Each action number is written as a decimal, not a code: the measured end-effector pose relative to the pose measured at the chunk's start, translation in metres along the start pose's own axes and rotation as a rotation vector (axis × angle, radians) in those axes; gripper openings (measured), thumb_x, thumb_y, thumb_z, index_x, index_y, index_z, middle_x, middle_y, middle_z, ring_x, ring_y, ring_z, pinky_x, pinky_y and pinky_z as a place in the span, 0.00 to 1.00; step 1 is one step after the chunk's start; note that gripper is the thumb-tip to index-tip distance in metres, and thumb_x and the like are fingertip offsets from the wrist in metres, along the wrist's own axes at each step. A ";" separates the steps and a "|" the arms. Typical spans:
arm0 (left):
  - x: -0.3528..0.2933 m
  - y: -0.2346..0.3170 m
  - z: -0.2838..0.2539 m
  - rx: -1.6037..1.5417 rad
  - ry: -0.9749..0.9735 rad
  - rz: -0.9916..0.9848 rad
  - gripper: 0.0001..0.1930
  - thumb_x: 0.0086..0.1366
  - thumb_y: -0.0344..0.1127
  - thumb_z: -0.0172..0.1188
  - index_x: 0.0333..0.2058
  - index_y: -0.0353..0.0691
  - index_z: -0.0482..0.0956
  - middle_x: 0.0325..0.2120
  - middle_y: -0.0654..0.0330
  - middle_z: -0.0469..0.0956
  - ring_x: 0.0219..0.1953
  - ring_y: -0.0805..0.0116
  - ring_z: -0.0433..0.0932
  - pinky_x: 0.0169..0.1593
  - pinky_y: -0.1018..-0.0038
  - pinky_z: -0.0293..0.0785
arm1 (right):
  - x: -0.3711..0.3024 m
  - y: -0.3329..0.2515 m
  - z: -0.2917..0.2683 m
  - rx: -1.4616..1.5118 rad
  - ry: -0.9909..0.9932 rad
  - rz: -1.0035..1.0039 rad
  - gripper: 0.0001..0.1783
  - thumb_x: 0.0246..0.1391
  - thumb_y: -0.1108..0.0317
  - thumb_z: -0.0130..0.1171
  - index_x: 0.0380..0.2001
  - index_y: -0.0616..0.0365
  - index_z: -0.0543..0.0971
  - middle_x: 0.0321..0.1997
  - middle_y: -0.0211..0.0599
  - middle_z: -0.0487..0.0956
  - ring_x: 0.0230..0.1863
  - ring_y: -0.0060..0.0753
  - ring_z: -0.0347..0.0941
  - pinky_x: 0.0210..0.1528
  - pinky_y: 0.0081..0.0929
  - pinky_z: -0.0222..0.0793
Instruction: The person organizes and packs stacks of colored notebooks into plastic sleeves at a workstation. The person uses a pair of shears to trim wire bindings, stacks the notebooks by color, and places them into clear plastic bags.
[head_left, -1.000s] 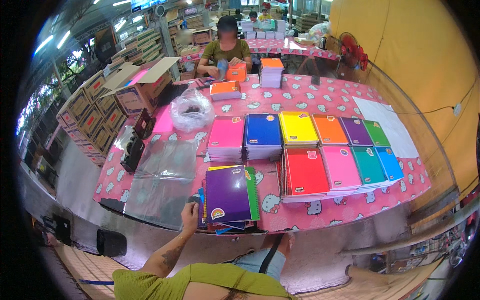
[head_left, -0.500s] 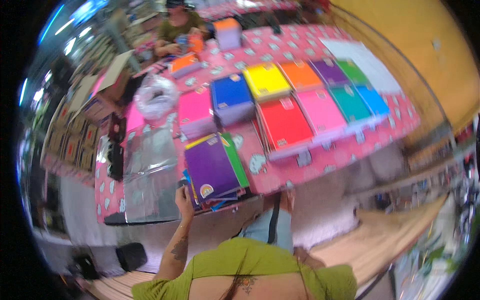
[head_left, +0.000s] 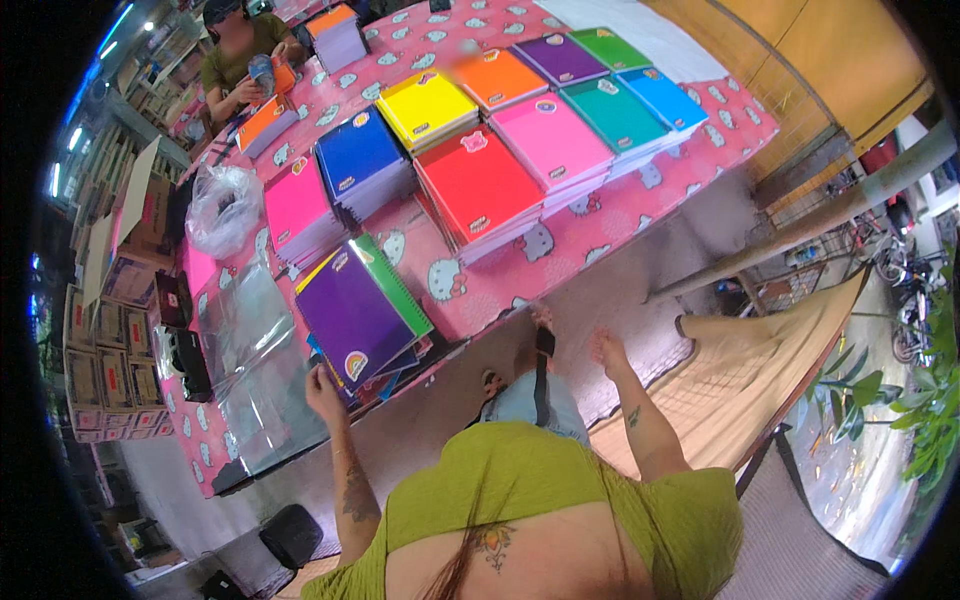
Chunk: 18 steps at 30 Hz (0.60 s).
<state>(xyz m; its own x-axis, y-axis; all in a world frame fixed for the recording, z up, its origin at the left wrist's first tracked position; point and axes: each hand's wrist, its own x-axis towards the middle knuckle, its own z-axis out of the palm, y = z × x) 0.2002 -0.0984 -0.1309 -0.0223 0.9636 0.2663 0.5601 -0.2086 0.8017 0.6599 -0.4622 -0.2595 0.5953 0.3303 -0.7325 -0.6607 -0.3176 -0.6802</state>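
Down at the counter's near edge, left hand (head_left: 325, 385) up against the corner of the purple notebook (head_left: 358, 312), fingers curled at the lower edge of the mixed stack (head_left: 385, 362) beneath it; whether pinching or only touching, cannot tell. Right hand (head_left: 606, 350) off the counter (head_left: 560, 262) altogether, hanging free over the grey floor (head_left: 640, 262), fingers loosely spread, holding nothing.

Purple notebook lying flat on top, a green one (head_left: 397, 283) peeking out along its right side, stack overhanging the counter's front edge. Open room: a bare strip of pink patterned cloth right of the stack, running toward the red pile (head_left: 478, 188). Left of it, clear plastic sleeves (head_left: 250, 350) spread flat, right up to the edge.

Further out, piles of notebooks in two rows, counted: pink (head_left: 300, 212), blue (head_left: 360, 160), yellow (head_left: 425, 105), orange (head_left: 497, 78), purple (head_left: 560, 55), green (head_left: 608, 45), then red, pink (head_left: 550, 140), teal (head_left: 610, 112), light blue (head_left: 660, 98) — ten piles. One crumpled plastic bag (head_left: 222, 205) beyond the sleeves. Cardboard boxes (head_left: 105, 340) stacked along the far left. One other person (head_left: 240, 45) seated at the far end, handling an orange notebook (head_left: 265, 118).
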 end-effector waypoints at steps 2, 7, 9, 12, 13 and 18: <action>0.026 -0.012 -0.018 -0.409 -0.123 -0.469 0.13 0.67 0.39 0.55 0.39 0.32 0.78 0.29 0.56 0.79 0.28 0.72 0.77 0.32 0.77 0.73 | 0.005 -0.017 -0.005 -0.017 -0.012 -0.038 0.17 0.55 0.68 0.53 0.50 0.51 0.74 0.41 0.30 0.78 0.40 0.25 0.74 0.40 0.27 0.72; 0.079 0.065 -0.025 0.245 0.142 -0.011 0.14 0.66 0.36 0.55 0.45 0.33 0.77 0.36 0.55 0.80 0.37 0.64 0.78 0.43 0.71 0.74 | 0.008 -0.114 -0.019 -0.280 0.153 -0.710 0.14 0.55 0.69 0.56 0.46 0.59 0.76 0.42 0.36 0.78 0.43 0.31 0.75 0.46 0.28 0.72; 0.084 0.161 -0.003 0.067 0.184 0.104 0.14 0.66 0.34 0.54 0.47 0.33 0.76 0.40 0.54 0.79 0.42 0.63 0.78 0.48 0.70 0.72 | -0.001 -0.188 -0.011 -0.421 0.278 -1.039 0.14 0.55 0.69 0.56 0.44 0.62 0.77 0.42 0.40 0.78 0.44 0.35 0.75 0.48 0.29 0.71; 0.063 0.289 0.076 -0.152 0.113 0.362 0.13 0.64 0.28 0.55 0.48 0.33 0.76 0.43 0.54 0.78 0.43 0.63 0.77 0.51 0.69 0.71 | 0.021 -0.308 -0.010 -0.476 0.356 -1.190 0.14 0.54 0.69 0.58 0.43 0.63 0.77 0.42 0.46 0.77 0.46 0.44 0.74 0.51 0.34 0.68; 0.042 0.339 0.104 -0.206 -0.037 0.392 0.15 0.61 0.27 0.58 0.47 0.35 0.76 0.43 0.54 0.78 0.46 0.61 0.76 0.53 0.67 0.70 | 0.032 -0.350 -0.011 -0.519 0.388 -1.261 0.13 0.54 0.69 0.58 0.42 0.63 0.78 0.43 0.47 0.77 0.47 0.46 0.73 0.52 0.36 0.67; -0.038 0.460 0.295 -0.161 -0.551 0.941 0.31 0.54 0.41 0.68 0.57 0.46 0.69 0.62 0.44 0.59 0.63 0.42 0.59 0.65 0.55 0.58 | 0.124 -0.517 0.009 -0.703 0.460 -1.365 0.21 0.51 0.64 0.61 0.47 0.64 0.76 0.51 0.52 0.75 0.57 0.49 0.67 0.60 0.40 0.61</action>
<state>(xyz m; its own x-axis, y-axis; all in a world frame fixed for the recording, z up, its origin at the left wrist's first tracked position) 0.7034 -0.1813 0.0700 0.7516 0.3418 0.5642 0.0434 -0.8791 0.4747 1.0710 -0.2487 0.0016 0.7023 0.4543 0.5480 0.7100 -0.3921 -0.5849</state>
